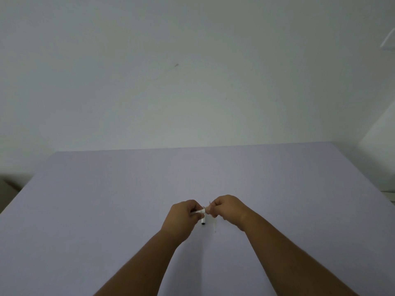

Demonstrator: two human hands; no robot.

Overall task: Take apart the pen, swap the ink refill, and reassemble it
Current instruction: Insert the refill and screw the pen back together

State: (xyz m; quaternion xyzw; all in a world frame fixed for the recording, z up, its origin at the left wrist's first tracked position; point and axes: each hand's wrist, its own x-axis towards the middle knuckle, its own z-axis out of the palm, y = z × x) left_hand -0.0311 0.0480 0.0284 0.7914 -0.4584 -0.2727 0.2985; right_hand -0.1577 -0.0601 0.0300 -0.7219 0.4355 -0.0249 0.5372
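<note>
Both my hands meet over the middle of the lavender table. My left hand is closed around a white pen barrel that points right. My right hand pinches the other end of the pen, where the two fists almost touch. A short white pen piece with a dark end is just below the fingers; whether it lies on the table or is held, I cannot tell. A thin pale refill seems to lie on the table below my right hand. Fingers hide most of the pen.
The table's far edge meets a plain white wall. The left table edge runs diagonally, with a dim brown object beyond it. White furniture stands off the right side.
</note>
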